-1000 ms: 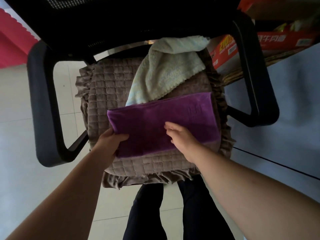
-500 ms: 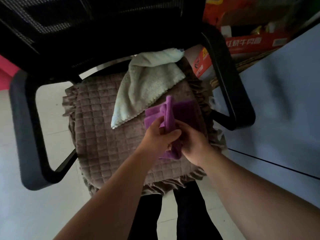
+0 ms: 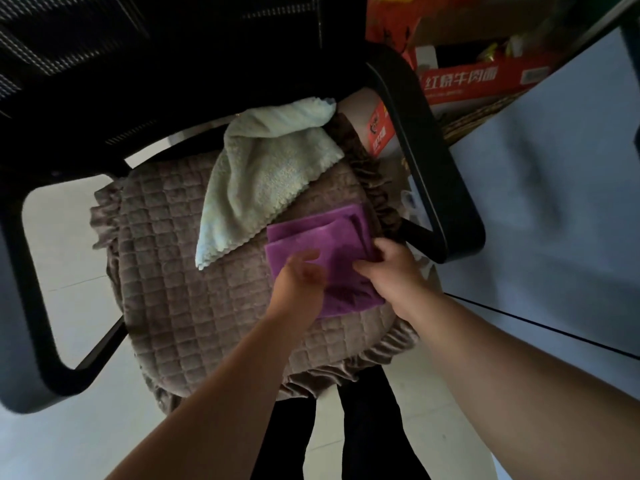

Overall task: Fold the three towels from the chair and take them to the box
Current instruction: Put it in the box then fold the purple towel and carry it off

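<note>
Purple towel (image 3: 322, 244) folded (layered) on chair cushion (image 3: 194, 289), both hands touching

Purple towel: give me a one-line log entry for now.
purple towel: folded small, on seat cushion | left hand: on it | right hand: gripping right edge | pale towel: unfolded

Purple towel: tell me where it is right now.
In the head view the purple towel lies folded on the right side of the quilted seat cushion, just below the pale towel, with the left hand and right hand on it.
</note>
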